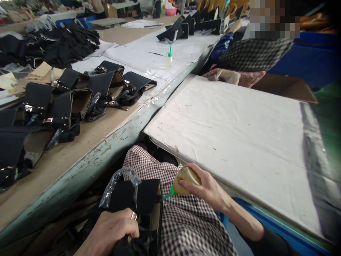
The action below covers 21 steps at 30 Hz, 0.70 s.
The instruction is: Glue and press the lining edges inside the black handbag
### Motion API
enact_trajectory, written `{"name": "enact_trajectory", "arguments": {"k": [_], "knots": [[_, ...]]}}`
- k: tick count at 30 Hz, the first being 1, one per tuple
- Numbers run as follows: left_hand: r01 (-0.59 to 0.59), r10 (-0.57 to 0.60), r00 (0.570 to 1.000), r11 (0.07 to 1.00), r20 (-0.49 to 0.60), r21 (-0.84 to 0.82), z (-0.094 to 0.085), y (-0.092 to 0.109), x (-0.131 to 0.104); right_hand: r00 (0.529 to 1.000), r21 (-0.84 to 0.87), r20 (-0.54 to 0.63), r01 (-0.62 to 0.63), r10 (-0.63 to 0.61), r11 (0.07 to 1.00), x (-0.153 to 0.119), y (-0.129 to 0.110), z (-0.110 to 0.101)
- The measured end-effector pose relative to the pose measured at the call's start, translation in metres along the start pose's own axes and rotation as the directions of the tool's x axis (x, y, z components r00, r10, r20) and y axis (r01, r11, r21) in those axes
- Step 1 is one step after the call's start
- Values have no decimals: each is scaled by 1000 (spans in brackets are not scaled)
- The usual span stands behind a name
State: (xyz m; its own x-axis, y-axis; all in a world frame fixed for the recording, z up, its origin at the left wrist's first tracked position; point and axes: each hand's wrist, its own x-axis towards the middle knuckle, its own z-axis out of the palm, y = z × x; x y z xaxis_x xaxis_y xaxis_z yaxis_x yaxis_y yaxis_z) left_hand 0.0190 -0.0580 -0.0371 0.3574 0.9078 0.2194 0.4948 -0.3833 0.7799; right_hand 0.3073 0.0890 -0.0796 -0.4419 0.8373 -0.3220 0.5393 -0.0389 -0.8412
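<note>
One bottle [183,175] in right grip [207,185], perhaps touching bag [146,192]

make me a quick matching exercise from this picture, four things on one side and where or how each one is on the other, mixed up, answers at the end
Things
1. near bottle
2. far bottle
3. left hand
4. apron-like cloth

Places and states
A. upright on the white sheeting
B. checked, over the person's lap
C. tilted, in the right hand
D. gripping the black bag

Right pairs
1-C
2-A
3-D
4-B
</note>
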Motion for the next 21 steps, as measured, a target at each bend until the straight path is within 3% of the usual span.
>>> {"name": "enact_trajectory", "arguments": {"k": [5, 11, 17, 21], "knots": [[-25, 25, 1000, 1000, 10, -13, -1, -5, 1, 982, 247, 137, -159, 128, 956, -1, 1, -4], [14, -14, 999, 1000, 34, 13, -6, -2, 4, 974, 470, 205, -180, 92, 864, -12, 5, -2], [61, -63, 990, 998, 126, 25, -13, -2, 5, 969, 638, 241, -206, 61, 742, -31, -1, 8], [72, -75, 991, 997, 109, 36, -16, 0, 8, 966, 702, 253, -225, 59, 676, -42, -8, 14]]}}
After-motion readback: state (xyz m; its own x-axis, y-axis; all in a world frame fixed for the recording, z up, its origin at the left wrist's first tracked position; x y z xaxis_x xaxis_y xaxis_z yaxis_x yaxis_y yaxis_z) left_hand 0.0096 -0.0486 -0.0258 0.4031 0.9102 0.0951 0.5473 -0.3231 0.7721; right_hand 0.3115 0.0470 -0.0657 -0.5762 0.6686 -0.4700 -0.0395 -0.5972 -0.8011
